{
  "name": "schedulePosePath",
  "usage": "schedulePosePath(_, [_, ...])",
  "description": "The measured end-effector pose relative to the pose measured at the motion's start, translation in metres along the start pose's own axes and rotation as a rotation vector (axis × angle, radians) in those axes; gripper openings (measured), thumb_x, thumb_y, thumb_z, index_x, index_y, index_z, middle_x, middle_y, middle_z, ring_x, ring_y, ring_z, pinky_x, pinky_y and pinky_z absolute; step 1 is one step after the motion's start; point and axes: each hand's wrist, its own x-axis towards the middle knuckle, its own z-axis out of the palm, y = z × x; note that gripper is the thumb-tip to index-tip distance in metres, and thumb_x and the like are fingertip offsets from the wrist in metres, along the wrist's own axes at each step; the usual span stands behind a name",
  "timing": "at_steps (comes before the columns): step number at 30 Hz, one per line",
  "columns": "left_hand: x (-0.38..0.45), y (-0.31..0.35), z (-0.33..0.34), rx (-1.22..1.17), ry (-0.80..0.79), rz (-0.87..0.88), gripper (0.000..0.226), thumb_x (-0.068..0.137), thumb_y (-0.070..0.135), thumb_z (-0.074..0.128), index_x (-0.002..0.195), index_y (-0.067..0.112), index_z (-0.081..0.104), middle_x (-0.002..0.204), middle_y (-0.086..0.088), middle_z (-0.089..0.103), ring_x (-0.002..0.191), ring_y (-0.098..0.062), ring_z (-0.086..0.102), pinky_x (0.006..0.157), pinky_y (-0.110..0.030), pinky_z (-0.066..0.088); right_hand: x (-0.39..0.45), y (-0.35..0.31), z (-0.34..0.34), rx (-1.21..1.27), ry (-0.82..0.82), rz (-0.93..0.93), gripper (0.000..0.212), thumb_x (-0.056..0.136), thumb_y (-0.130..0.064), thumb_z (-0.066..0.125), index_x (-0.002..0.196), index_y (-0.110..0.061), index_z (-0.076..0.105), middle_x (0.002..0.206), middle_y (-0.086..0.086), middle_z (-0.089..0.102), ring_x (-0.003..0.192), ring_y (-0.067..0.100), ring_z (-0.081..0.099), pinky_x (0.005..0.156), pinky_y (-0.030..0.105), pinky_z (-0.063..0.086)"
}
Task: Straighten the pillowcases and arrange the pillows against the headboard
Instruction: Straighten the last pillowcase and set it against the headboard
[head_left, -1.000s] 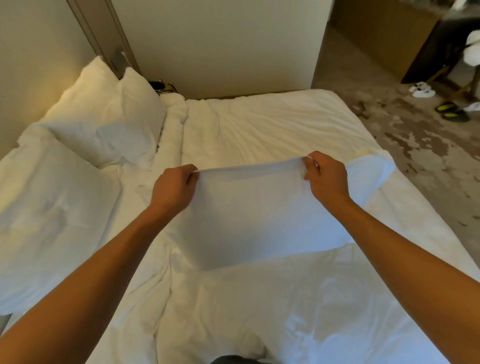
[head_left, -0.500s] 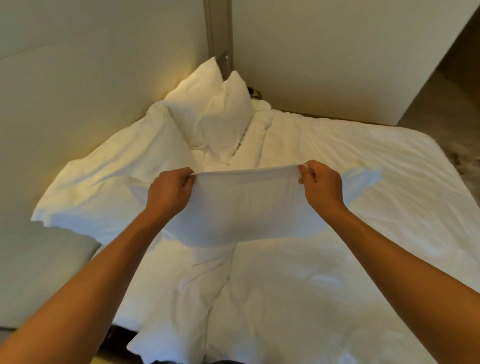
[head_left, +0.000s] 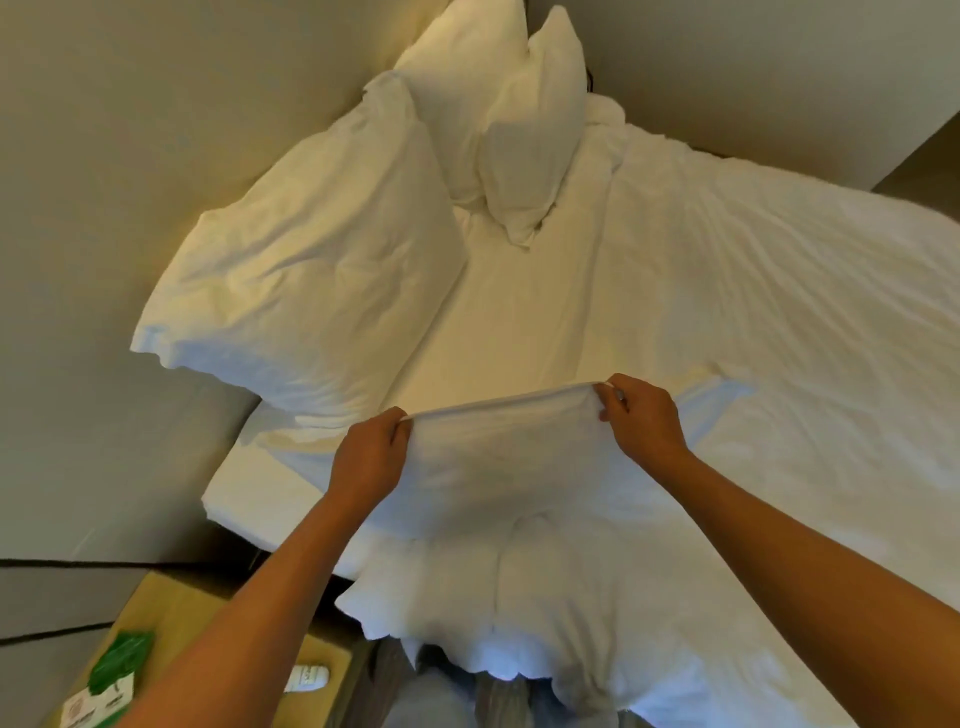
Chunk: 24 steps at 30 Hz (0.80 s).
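A: What sits nearest, at the bottom of the frame?

B: A wooden nightstand (head_left: 171, 613) at lower left, newly in view since half a second ago, with a green packet (head_left: 122, 662) and a white remote (head_left: 307, 678) on it.

A: And the hands?

B: The left hand (head_left: 366, 457) and right hand (head_left: 644, 418) each grip a top corner of the held pillow (head_left: 498, 519), its edge stretched taut between them as before. It now hangs lower, over the bed's near edge.

A: Farther up?

B: A large pillow (head_left: 311, 270) leans on the headboard (head_left: 104, 156) at centre left; two upright pillows (head_left: 519, 114) stand at top centre. They appear closer now, and the rumpled duvet (head_left: 779, 312) fills the right.
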Motion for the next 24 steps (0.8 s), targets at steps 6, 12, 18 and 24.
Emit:
schedulePosePath(6, [0.015, -0.007, -0.010, -0.121, -0.140, 0.009, 0.042, 0.107, 0.030, 0.049, 0.079, -0.001, 0.045, 0.071, -0.024, 0.056, 0.068, -0.038, 0.062, 0.063, -0.047, 0.045, -0.001, -0.002, 0.001, -0.116, 0.060, -0.076, 0.039, 0.111, -0.037, 0.043, 0.083, -0.014, 0.056, 0.068, 0.005, 0.062, 0.061, 0.024, 0.064, 0.064, 0.039, 0.050])
schedulePosePath(12, [0.028, -0.012, -0.014, -0.066, -0.171, 0.016, 0.035, 0.101, 0.024, 0.054, 0.079, -0.003, 0.051, 0.068, -0.020, 0.055, 0.060, -0.026, 0.046, 0.057, -0.035, 0.032, 0.002, 0.010, -0.008, -0.304, 0.031, -0.164, 0.038, 0.109, -0.037, 0.048, 0.078, -0.015, 0.051, 0.070, 0.005, 0.056, 0.067, 0.031, 0.058, 0.061, 0.036, 0.035])
schedulePosePath(18, [0.031, -0.005, -0.013, 0.008, -0.172, 0.049, 0.041, 0.101, 0.017, 0.055, 0.070, -0.010, 0.052, 0.064, -0.028, 0.052, 0.058, -0.025, 0.042, 0.057, -0.034, 0.028, 0.016, 0.037, -0.021, -0.331, -0.119, -0.133, 0.025, 0.099, -0.034, 0.067, 0.093, -0.009, 0.065, 0.098, 0.005, 0.060, 0.085, 0.028, 0.061, 0.073, 0.037, 0.045])
schedulePosePath(24, [0.035, 0.004, -0.018, 0.054, -0.082, 0.059, 0.039, 0.103, 0.017, 0.054, 0.066, 0.008, 0.046, 0.057, -0.003, 0.045, 0.057, -0.023, 0.044, 0.055, -0.031, 0.030, 0.040, 0.046, -0.030, -0.162, -0.048, -0.147, 0.030, 0.107, -0.031, 0.054, 0.082, -0.016, 0.048, 0.074, 0.004, 0.058, 0.068, 0.027, 0.060, 0.065, 0.041, 0.046])
